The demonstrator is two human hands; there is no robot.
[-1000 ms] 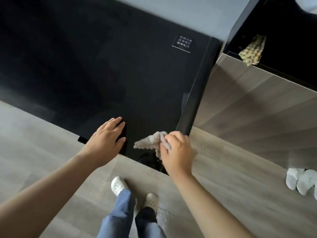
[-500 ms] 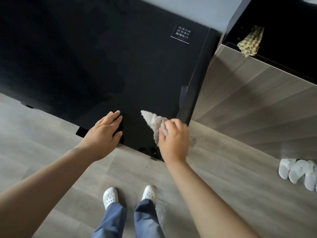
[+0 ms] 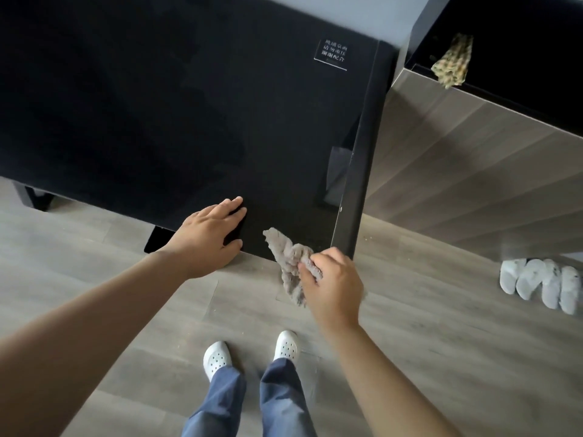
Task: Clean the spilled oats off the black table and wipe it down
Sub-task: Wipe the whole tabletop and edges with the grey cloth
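The black table (image 3: 164, 115) fills the upper left of the head view, its glossy top dark. My left hand (image 3: 209, 236) rests flat on the table's near edge with its fingers straight. My right hand (image 3: 332, 287) grips a crumpled beige cloth (image 3: 288, 261) at the table's near right corner; the cloth's free end lies over the table edge and the rest hangs in front of it. A few pale oat crumbs (image 3: 367, 238) lie on the wooden floor just right of the corner. I see no oats on the tabletop itself.
A small white-lettered sign (image 3: 332, 55) sits at the table's far right. A black cabinet (image 3: 517, 58) with a yellowish rag (image 3: 452, 61) on its edge stands to the right. White slippers (image 3: 541, 285) lie on the floor (image 3: 441, 310). My white-shoed feet (image 3: 250, 351) stand below.
My right hand has drawn the cloth back from the tabletop toward the near corner and partly off the edge. The left hand has stayed on the table's edge.
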